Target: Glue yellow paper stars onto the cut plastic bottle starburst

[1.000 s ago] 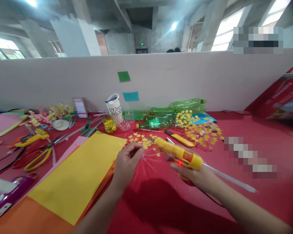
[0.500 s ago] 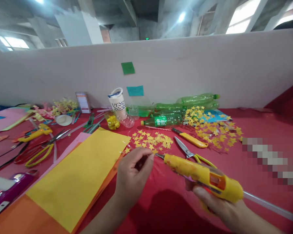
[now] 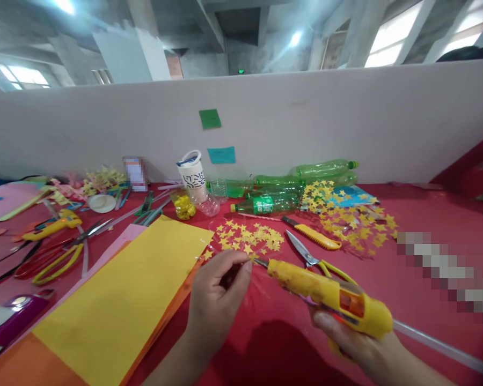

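Note:
My right hand [image 3: 346,332] is wrapped round a yellow hot glue gun [image 3: 330,295], with a clear glue stick [image 3: 438,346] trailing out of its back end. The metal nozzle points left, right at the fingertips of my left hand [image 3: 221,295]. Thumb and forefinger of that hand are pinched together; what they hold, if anything, is too small to make out. Just beyond the fingertips, several yellow paper stars [image 3: 247,236] lie scattered on the red tablecloth [image 3: 265,343]. Scissors with yellow handles [image 3: 306,249] rest open behind the glue gun.
Yellow paper [image 3: 124,300] covers orange sheets at left. A yellow box cutter [image 3: 317,236], green plastic bottles [image 3: 277,201] and a star-covered piece [image 3: 354,220] lie behind. Further left are a second glue gun [image 3: 54,225], red-and-yellow-handled scissors [image 3: 60,262] and a white cup [image 3: 192,174]. A low white wall [image 3: 285,118] stands behind.
The view has tilted up slightly, so things sit a little lower. Both hands keep nearly the same pose, nozzle still at the left fingertips.

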